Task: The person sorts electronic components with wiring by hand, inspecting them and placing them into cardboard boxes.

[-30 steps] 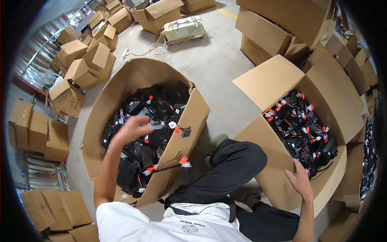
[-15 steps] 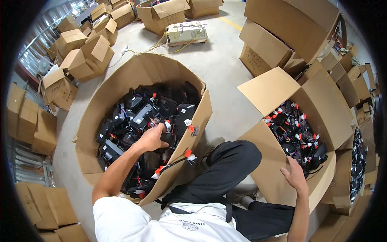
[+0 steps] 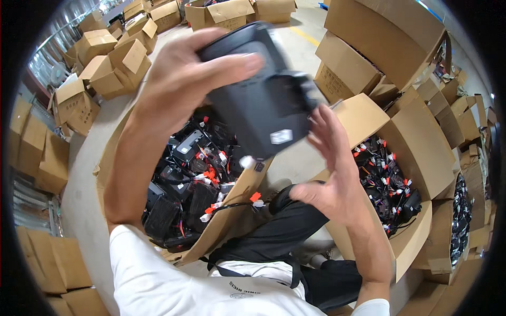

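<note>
High above the boxes, a flat black plastic unit [image 3: 240, 113] with a small white label is held up, tilted and slightly blurred. My left hand [image 3: 203, 73] grips its upper end, thumb across the face and fingers behind. By the unit's lower right edge is my right hand [image 3: 337, 163], thumb and fingers spread; whether the fingertips touch the unit I cannot tell. Below on the left, a large open carton [image 3: 245, 197] holds many similar black units [image 3: 187, 147] with red and white connectors. A cable with connectors [image 3: 232, 207] hangs over that carton's right wall.
Right of my knees stands another open carton [image 3: 416, 152] full of black parts with red and white plugs [image 3: 387, 179]. Stacked cartons [image 3: 379, 37] rise behind it. More cartons [image 3: 121, 68] line the left and back of the grey floor [image 3: 84, 174].
My left hand has risen out of the left carton with a black unit. My right hand has left the right carton's edge and come up beside the unit.
</note>
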Demonstrator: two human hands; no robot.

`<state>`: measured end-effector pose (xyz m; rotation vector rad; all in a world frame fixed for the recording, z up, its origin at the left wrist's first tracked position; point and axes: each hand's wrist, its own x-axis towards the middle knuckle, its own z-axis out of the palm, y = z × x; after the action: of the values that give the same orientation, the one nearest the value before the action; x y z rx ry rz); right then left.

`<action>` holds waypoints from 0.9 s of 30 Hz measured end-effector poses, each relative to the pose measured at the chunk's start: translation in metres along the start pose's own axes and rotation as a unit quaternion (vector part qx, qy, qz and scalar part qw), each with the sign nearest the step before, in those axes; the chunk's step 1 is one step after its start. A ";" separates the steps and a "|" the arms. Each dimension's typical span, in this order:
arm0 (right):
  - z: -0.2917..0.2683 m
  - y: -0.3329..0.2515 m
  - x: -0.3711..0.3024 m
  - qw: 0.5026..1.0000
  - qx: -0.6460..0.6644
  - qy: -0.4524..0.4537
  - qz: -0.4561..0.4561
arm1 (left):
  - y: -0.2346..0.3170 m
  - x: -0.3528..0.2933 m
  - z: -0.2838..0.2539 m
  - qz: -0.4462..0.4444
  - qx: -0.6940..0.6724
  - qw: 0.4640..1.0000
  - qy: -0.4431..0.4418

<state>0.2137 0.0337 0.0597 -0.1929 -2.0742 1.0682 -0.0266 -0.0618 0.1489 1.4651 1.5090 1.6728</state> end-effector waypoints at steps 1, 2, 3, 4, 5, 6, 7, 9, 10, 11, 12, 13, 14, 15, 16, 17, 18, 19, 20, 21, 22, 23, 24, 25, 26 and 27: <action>0.010 0.000 0.007 0.976 0.209 0.030 0.047 | 0.012 0.001 0.016 -0.001 0.010 1.000 -0.002; 0.014 -0.004 0.012 0.956 0.251 0.072 0.132 | 0.010 0.002 0.028 -0.002 0.017 1.000 -0.021; 0.012 -0.017 0.018 0.933 0.264 0.092 0.226 | 0.009 0.001 0.033 -0.007 0.026 0.999 -0.039; 0.011 -0.013 0.016 0.938 0.254 0.075 0.224 | 0.001 0.000 0.035 -0.005 0.035 0.998 -0.049; 0.006 -0.008 0.013 0.942 0.245 0.058 0.222 | -0.011 -0.002 0.035 -0.003 0.044 0.997 -0.061; -0.003 0.000 0.005 0.940 0.247 0.056 0.229 | -0.020 -0.005 0.027 -0.006 0.108 0.989 -0.098; -0.017 0.011 -0.005 0.946 0.186 0.058 0.260 | -0.054 -0.009 0.022 0.032 0.045 0.992 -0.112; -0.035 0.022 -0.019 0.933 0.172 0.121 0.291 | -0.097 -0.037 -0.004 -0.083 0.075 0.984 -0.135; -0.060 0.041 -0.029 0.924 0.175 0.147 0.308 | -0.118 -0.055 -0.017 -0.152 0.147 0.965 -0.154; -0.086 0.051 -0.039 0.898 0.207 0.193 0.338 | -0.155 -0.081 -0.036 -0.199 0.155 0.941 -0.225; -0.101 0.048 -0.040 0.884 0.267 0.198 0.330 | -0.183 -0.108 -0.054 -0.151 0.238 0.908 -0.310; -0.118 0.050 -0.046 0.883 0.268 0.233 0.307 | -0.209 -0.145 -0.067 -0.122 0.269 0.900 -0.321; -0.130 0.051 -0.054 0.874 0.267 0.262 0.310 | -0.220 -0.164 -0.068 -0.212 0.288 0.838 -0.411; -0.143 0.053 -0.063 0.864 0.264 0.293 0.312 | -0.228 -0.188 -0.069 -0.123 0.371 0.821 -0.416; -0.158 0.060 -0.073 0.870 0.270 0.267 0.313 | -0.225 -0.194 -0.062 -0.129 0.427 0.793 -0.416; -0.161 0.065 -0.083 0.859 0.254 0.303 0.326 | -0.213 -0.191 -0.056 -0.109 0.465 0.775 -0.414; -0.164 0.071 -0.094 0.853 0.254 0.299 0.344 | -0.196 -0.184 -0.053 -0.130 0.493 0.744 -0.432; -0.167 0.082 -0.103 0.847 0.260 0.292 0.360 | -0.183 -0.177 -0.052 -0.154 0.527 0.708 -0.445; -0.170 0.089 -0.117 0.838 0.268 0.280 0.385 | -0.179 -0.175 -0.055 -0.215 0.469 0.729 -0.449; -0.161 0.093 -0.122 0.834 0.271 0.285 0.387 | -0.173 -0.173 -0.065 -0.281 0.413 0.741 -0.448; -0.158 0.094 -0.129 0.832 0.278 0.284 0.387 | -0.155 -0.157 -0.068 -0.168 0.400 0.805 -0.405; -0.156 0.094 -0.135 0.830 0.287 0.282 0.386 | -0.131 -0.136 -0.074 -0.156 0.418 0.831 -0.332; -0.154 0.091 -0.141 0.825 0.298 0.291 0.381 | -0.112 -0.118 -0.084 -0.164 0.440 0.846 -0.252; -0.157 0.089 -0.144 0.823 0.313 0.269 0.390 | -0.094 -0.102 -0.091 -0.168 0.463 0.855 -0.166; -0.159 0.086 -0.146 0.821 0.328 0.246 0.397 | -0.077 -0.089 -0.090 -0.181 0.424 0.880 -0.118; -0.159 0.084 -0.148 0.820 0.335 0.256 0.387 | -0.069 -0.074 -0.086 -0.189 0.376 0.904 -0.073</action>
<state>0.4089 0.1203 -0.0330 -0.9020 -1.0149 1.9022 -0.1002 -0.1405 0.0711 1.4458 2.3078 0.7475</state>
